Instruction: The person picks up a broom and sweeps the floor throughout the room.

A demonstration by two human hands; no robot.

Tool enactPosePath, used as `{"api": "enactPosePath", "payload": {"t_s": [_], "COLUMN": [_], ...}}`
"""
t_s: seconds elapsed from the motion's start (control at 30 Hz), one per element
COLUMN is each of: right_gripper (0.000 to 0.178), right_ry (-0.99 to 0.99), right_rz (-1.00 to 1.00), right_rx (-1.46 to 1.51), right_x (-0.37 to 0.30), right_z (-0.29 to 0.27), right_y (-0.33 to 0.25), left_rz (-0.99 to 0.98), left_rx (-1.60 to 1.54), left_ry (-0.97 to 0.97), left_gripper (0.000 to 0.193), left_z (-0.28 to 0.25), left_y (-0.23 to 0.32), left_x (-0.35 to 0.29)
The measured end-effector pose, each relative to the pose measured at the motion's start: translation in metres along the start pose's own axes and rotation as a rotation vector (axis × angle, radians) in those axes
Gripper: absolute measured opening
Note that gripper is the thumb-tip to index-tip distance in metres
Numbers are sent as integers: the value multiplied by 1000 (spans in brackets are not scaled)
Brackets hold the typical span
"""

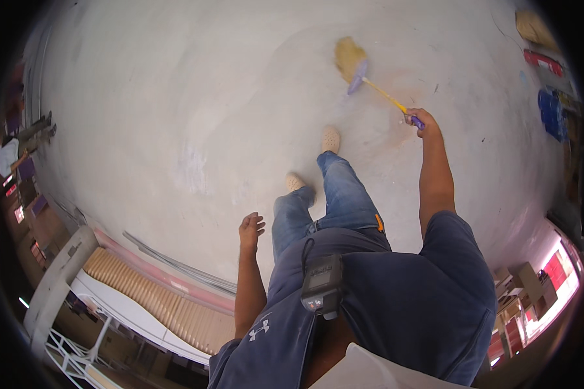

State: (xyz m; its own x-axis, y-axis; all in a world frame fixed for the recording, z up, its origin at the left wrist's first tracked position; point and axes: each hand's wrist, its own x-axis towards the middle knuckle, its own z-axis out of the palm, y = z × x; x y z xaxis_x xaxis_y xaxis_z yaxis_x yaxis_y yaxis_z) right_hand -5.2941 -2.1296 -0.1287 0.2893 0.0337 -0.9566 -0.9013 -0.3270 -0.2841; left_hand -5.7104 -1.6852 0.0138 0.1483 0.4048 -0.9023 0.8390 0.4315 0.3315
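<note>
My right hand [424, 123] is wrapped round the purple grip of a broom [388, 98], out in front of me to the right. The broom has a yellow handle, a purple collar and a spread of straw-coloured bristles that look smeared by motion against the grey floor [233, 110]. My left hand [251, 231] hangs low beside my left thigh, its fingers loosely bent and a little apart, with nothing in it.
On the far left a person [10, 155] is beside dark purple boxes. A concrete pillar [61, 279] and stacked tan slats [156, 285] stand at the lower left. Long grey strips [178, 262] lie near them. A blue container [551, 115] and cardboard boxes [532, 285] line the right side.
</note>
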Motion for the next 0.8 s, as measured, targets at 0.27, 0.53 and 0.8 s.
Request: {"api": "enactPosePath", "payload": {"t_s": [0.27, 0.53, 0.8], "right_gripper": [8, 10, 24], "right_ry": [391, 38, -269], "right_rz": [-166, -288, -272], "right_rx": [224, -170, -755], "right_x": [-3, -47, -13], "right_z": [-24, 143, 375], "right_y": [3, -42, -103], "left_rz": [19, -97, 22], "left_rx": [26, 101, 51], "left_ry": [-10, -98, -93], "left_gripper": [35, 35, 35], "left_z": [17, 12, 1], "left_y": [36, 32, 114], "left_x": [19, 74, 110]}}
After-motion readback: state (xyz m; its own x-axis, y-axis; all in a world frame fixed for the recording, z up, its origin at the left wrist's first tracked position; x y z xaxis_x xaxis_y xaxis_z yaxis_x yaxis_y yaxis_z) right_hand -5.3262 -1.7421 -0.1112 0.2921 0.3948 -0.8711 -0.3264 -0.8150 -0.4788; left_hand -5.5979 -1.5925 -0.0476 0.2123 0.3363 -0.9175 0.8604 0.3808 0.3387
